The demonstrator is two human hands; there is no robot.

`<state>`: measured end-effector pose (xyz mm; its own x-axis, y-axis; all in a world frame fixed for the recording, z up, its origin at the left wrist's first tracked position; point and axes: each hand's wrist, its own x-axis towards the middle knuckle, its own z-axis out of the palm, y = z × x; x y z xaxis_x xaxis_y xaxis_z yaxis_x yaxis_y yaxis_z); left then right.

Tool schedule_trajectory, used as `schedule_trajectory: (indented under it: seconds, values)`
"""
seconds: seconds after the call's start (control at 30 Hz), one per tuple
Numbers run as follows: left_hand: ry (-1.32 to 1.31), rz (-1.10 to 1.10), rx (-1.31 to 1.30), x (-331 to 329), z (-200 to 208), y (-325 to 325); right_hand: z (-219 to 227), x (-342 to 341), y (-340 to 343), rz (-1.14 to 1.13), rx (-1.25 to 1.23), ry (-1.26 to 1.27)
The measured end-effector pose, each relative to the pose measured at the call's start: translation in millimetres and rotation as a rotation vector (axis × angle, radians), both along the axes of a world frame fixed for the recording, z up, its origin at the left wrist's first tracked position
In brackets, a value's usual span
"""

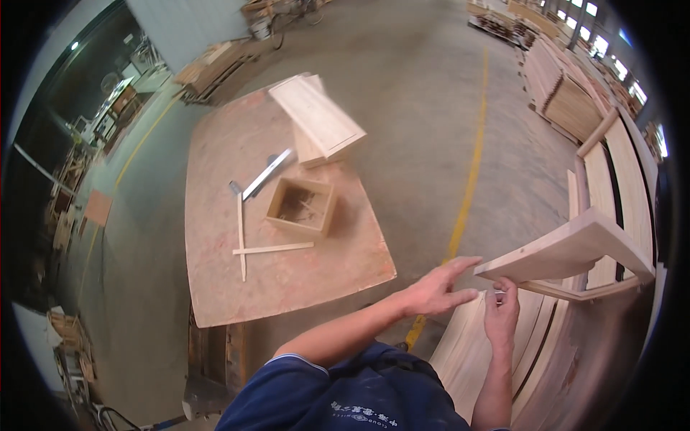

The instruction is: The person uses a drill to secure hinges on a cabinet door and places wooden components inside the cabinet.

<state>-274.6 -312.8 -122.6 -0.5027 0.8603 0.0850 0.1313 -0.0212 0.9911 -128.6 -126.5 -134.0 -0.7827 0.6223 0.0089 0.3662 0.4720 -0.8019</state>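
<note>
At the right is a pale wooden frame with an open middle and a curved inner edge, beside long stacked boards. My left hand is at its near left corner, fingers stretched and thumb apart, holding nothing; whether a fingertip touches the wood I cannot tell. Just below the frame's lower edge, my right hand is closed, thumb and fingers pinched together. Something small and light-coloured shows at those fingertips, too small to name. Pale boards lie beneath my right hand.
To my left stands a worktable carrying an open wooden box with small pieces inside, crossed thin strips, a metal bar and stacked boards. More stacked panels stand far right. A yellow line crosses the floor.
</note>
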Motion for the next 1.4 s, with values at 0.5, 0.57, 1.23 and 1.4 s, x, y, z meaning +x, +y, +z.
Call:
schedule_trajectory:
  seconds: [0.5, 0.57, 1.23, 1.4]
  values:
    - [0.389, 1.294, -0.945, -195, -187, -312, -50, -12, 9, -0.108, -0.011, -0.137]
    - [0.526, 1.288, -0.922, -226, -215, -337, -58, -12, 9, -0.128, -0.088, -0.125]
    - [0.539, -0.504, 0.132, 29, -32, 27, 75, 262, -134, -0.845, 0.347, -0.165]
    - [0.616, -0.578, 0.258, 89, -57, 70, 236, 393, -188, -1.286, 0.686, -0.012]
